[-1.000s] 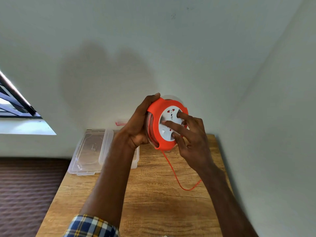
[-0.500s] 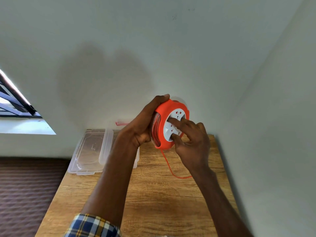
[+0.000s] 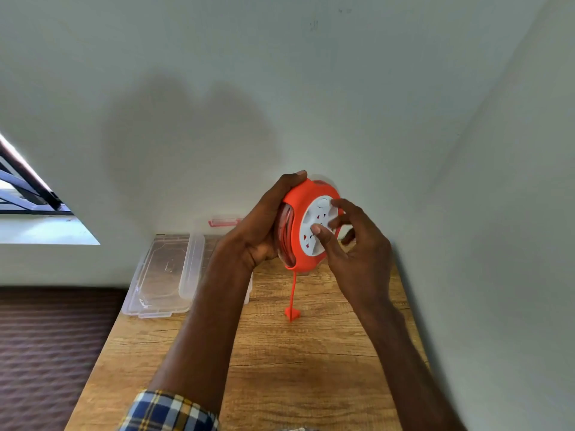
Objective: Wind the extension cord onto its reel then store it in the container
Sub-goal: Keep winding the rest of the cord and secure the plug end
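Left hand (image 3: 264,225) is wrapped around the back and rim of the orange cord reel (image 3: 306,230), thumb hooked over the top edge, gripping it firmly and holding it up above the tabletop (image 3: 311,362). Right hand (image 3: 354,253) sits on the near side, fingers half spread, fingertips (image 3: 315,228) pressing on the white socket face (image 3: 317,227); it grips nothing, just rests on the disc, well placed to spin it. The reel stands on edge, its axle running roughly left to right between the two palms, socket face turned toward the right hand.

From the bottom of the reel a short tail of orange cord (image 3: 293,290) hangs straight down, ending in the plug (image 3: 292,314), which looks to be touching or just off the wood, hard to call from here. Only that tail is left out, so the winding looks nearly done.

Now the key line: the clear plastic container (image 3: 193,262) lies on the tabletop down and to the left of the reel, partly hidden behind the left forearm, with its clear lid (image 3: 158,275) flat beside it on the far left. The left hand is the nearer one for the drop-in. A red clip piece (image 3: 224,221) shows by the wall behind.
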Motion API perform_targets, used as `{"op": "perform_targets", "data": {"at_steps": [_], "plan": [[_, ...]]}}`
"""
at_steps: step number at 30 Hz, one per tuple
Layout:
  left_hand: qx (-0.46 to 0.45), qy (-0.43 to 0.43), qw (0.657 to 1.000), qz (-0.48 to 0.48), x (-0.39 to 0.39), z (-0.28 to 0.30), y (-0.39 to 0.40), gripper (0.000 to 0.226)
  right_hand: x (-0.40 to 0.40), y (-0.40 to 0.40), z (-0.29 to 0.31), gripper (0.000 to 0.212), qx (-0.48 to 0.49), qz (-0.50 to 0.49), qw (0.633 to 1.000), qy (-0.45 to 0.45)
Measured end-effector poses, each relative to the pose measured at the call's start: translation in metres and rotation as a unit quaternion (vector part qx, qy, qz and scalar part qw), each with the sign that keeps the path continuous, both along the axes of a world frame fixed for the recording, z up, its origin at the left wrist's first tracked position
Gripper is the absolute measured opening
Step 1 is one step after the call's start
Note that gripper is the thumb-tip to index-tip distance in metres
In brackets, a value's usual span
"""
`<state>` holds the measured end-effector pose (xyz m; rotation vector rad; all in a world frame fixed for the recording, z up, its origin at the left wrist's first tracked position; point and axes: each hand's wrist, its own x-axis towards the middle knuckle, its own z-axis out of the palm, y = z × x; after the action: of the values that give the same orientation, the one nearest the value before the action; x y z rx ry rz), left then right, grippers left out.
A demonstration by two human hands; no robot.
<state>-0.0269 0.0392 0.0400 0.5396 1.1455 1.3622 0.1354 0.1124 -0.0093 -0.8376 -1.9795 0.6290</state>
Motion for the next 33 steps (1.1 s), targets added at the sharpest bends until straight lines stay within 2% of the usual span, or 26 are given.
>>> {"op": "perform_targets", "data": {"at_steps": [4, 7, 13, 15, 17, 20, 22, 23, 24, 26, 27, 29, 33], "plan": [[0.01, -0.029, 0.999, -0.008, -0.004, -0.001, 0.001, 0.066, 0.01, 0.013, -0.007, 0.048, 0.082, 0.1, 0.989, -0.065], [0.011, -0.033, 0.999, -0.018, -0.006, -0.002, 0.0, 0.063, 0.01, 0.016, -0.011, 0.055, 0.083, 0.132, 0.983, -0.091], [0.005, -0.008, 1.0, 0.001, -0.003, -0.001, 0.0, 0.063, 0.007, 0.008, -0.004, 0.06, 0.126, 0.085, 0.984, -0.092], [0.006, 0.01, 1.0, 0.002, -0.002, 0.0, 0.001, 0.065, 0.004, 0.002, 0.001, 0.066, 0.047, 0.069, 0.995, -0.051], [0.003, 0.016, 1.0, 0.001, -0.002, 0.0, 0.002, 0.065, -0.002, -0.006, 0.007, 0.065, -0.119, 0.061, 0.991, 0.027], [-0.012, 0.025, 1.0, -0.001, 0.0, 0.0, 0.003, 0.066, -0.011, -0.012, 0.009, 0.055, -0.333, 0.065, 0.931, 0.133], [-0.016, 0.027, 1.0, -0.002, 0.001, -0.001, 0.005, 0.065, -0.011, -0.01, 0.009, 0.05, -0.406, 0.067, 0.897, 0.16], [-0.016, 0.026, 1.0, 0.0, 0.002, -0.001, 0.005, 0.065, -0.01, -0.009, 0.01, 0.05, -0.402, 0.068, 0.902, 0.144], [-0.015, 0.022, 1.0, 0.002, 0.002, -0.002, 0.004, 0.064, -0.009, -0.008, 0.01, 0.052, -0.357, 0.063, 0.926, 0.102], [-0.013, 0.011, 1.0, 0.009, 0.001, -0.003, 0.002, 0.063, -0.004, -0.008, 0.009, 0.062, -0.18, 0.018, 0.983, -0.025], [-0.012, 0.006, 1.0, 0.011, 0.0, -0.004, 0.001, 0.062, -0.001, -0.008, 0.009, 0.065, -0.091, -0.008, 0.994, -0.066], [-0.008, 0.0, 1.0, 0.002, -0.001, -0.004, 0.0, 0.059, 0.004, -0.003, 0.007, 0.058, 0.0, -0.002, 0.998, -0.063], [-0.011, -0.018, 1.0, -0.018, -0.001, -0.003, 0.0, 0.058, 0.014, 0.015, -0.003, 0.026, 0.1, 0.101, 0.988, -0.052]]}}
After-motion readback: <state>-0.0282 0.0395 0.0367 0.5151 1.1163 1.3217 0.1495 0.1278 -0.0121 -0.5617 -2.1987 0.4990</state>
